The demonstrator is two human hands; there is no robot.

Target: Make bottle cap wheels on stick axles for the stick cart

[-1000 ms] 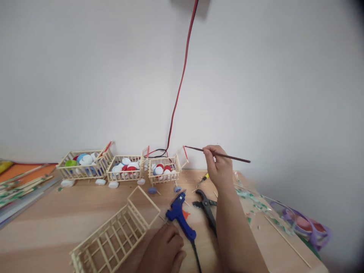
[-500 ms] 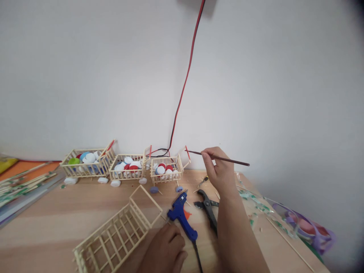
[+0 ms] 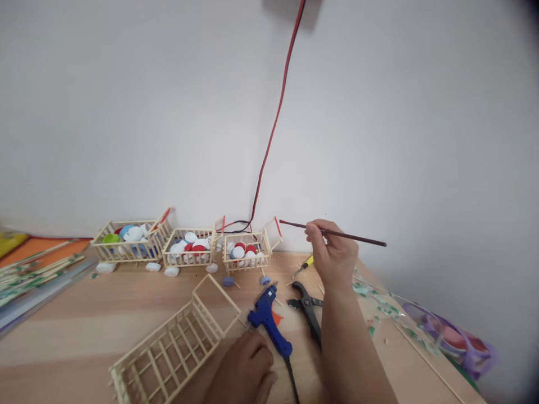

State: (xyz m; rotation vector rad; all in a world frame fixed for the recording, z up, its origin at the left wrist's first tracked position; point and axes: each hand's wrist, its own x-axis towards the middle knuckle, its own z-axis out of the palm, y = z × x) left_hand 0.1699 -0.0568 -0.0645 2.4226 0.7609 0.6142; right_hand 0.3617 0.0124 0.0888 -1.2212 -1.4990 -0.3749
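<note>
My right hand point(image 3: 333, 253) is raised above the table and pinches a thin dark brown stick point(image 3: 362, 238) that lies nearly level, its left tip close to the red handle of the nearest small wooden cart point(image 3: 247, 252). My left hand point(image 3: 243, 373) rests on the table at the bottom, fingers curled, beside the blue glue gun point(image 3: 268, 319) and the large empty stick-built crate point(image 3: 172, 345). Whether it holds anything is hidden.
Three small stick carts filled with bottle caps point(image 3: 185, 247) line the wall. Black pliers point(image 3: 309, 311) and a small yellow screwdriver point(image 3: 304, 265) lie near my right arm. A red-black cable point(image 3: 273, 129) runs down the wall. Sticks point(image 3: 33, 269) lie left, plastic bags point(image 3: 450, 336) right.
My right hand and the stick have shifted slightly to the right, away from the cart handle. My left hand has stayed in place.
</note>
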